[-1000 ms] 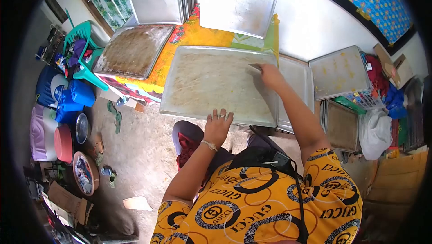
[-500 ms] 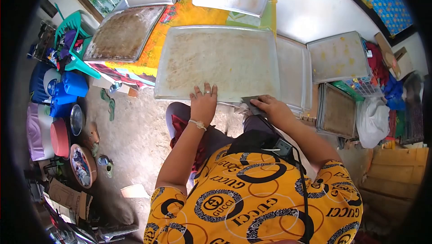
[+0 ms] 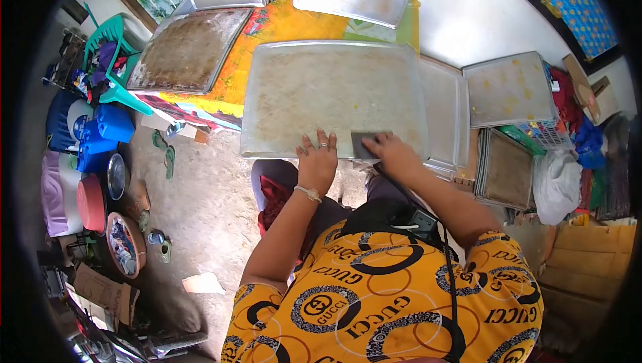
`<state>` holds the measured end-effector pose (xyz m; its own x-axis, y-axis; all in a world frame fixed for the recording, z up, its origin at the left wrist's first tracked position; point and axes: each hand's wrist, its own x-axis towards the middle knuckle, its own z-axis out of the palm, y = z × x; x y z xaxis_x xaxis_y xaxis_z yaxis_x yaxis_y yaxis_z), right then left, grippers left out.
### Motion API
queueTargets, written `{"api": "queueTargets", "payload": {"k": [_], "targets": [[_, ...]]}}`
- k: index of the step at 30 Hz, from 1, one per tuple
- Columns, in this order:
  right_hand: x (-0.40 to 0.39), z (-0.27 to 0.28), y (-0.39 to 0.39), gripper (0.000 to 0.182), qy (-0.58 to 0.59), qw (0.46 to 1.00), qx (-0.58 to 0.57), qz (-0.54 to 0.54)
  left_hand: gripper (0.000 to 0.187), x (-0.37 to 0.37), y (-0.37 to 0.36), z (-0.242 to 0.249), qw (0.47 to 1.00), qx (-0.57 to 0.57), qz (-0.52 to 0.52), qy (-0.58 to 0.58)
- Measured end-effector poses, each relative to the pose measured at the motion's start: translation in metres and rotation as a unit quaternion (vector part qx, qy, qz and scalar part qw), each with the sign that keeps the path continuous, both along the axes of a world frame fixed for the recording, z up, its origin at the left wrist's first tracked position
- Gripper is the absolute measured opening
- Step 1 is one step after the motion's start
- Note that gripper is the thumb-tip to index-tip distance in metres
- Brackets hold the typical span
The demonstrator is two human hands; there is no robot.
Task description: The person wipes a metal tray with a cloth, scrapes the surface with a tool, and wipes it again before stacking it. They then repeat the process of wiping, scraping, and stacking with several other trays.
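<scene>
The head view shows a tray (image 3: 334, 88) in front of you, wide and flat, its dull surface marked with brownish stains and small yellow spots. Well to the left of the tray are a tub (image 3: 142, 249) with cloths in it, a pink basin (image 3: 92, 204), blue jugs (image 3: 114, 123) and a green chair (image 3: 128, 97) piled with clothes. Nearer, to the left of the tray, a browned pan (image 3: 187, 48) lies on the table's bright cloth (image 3: 294, 22), which also shows beyond the tray.

Your left hand (image 3: 317, 165) rests on the tray's near edge, left of its middle, with the fingers slightly spread and a ring on one of them. To its right, your right hand (image 3: 396, 155) pinches the right side of a dark square (image 3: 362, 145), which lies flat against the tray by the same edge.

Just right of the tray is a pale pan (image 3: 445, 102); farther right, a yellow-spotted pan (image 3: 509, 88) leans at a crate (image 3: 547, 134), with a pan stack (image 3: 507, 172) and a white bag (image 3: 556, 186) below.
</scene>
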<state>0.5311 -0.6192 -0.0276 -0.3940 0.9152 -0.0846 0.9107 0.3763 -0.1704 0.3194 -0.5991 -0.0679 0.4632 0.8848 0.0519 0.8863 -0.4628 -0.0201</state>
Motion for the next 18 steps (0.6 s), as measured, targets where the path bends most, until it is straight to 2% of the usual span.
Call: {"api": "queueTargets", "payload": {"k": [4,9,12,15,18], "targets": [[-0.005,0.0,0.005,0.044,0.018,0.999,0.018,-0.019,0.047,0.002,0.0,0.002,1.0,-0.002,-0.003,0.023],[-0.003,0.001,0.084,0.043,0.035,0.998,0.008,-0.056,0.048,0.001,-0.001,0.006,1.0,-0.009,-0.004,0.019],[-0.008,-0.011,0.058,0.042,0.028,0.999,0.012,-0.033,0.047,0.0,-0.001,0.001,1.0,-0.01,-0.004,-0.008],[-0.015,-0.012,0.022,0.048,-0.02,0.996,0.089,0.021,0.048,0.001,0.0,0.002,1.0,-0.021,-0.001,-0.011],[-0.009,-0.008,0.062,0.047,0.011,0.998,0.04,-0.05,0.047,0.001,-0.001,0.004,1.0,-0.017,-0.001,0.018]]}}
